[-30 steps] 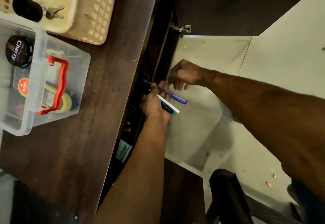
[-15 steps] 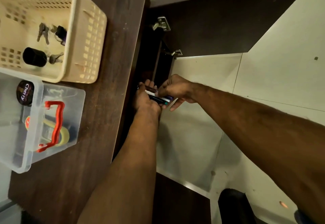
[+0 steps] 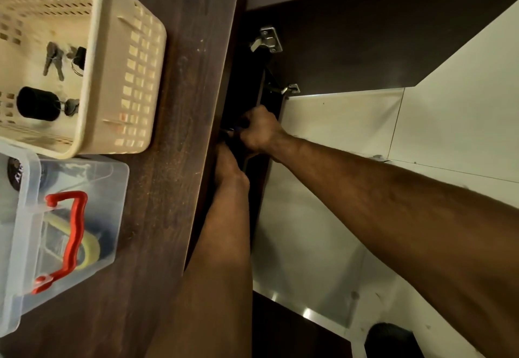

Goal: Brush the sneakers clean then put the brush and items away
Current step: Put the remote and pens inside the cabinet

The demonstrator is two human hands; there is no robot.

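Both my hands have pushed deeper under the desk (image 3: 174,133) edge mid-frame, right hand (image 3: 259,130) clenched around the pens (image 3: 230,130) to stow them, left hand (image 3: 226,161) grip hidden.

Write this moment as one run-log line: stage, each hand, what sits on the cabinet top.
stage: stowing items in open cabinet | right hand: grips pens | left hand: inside cabinet, grip unclear | cabinet top: cream basket, clear lidded box

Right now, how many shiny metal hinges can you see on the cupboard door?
2. One hinge sits near the door's top corner; the other hinge is just below it, above the right hand. More may be hidden.
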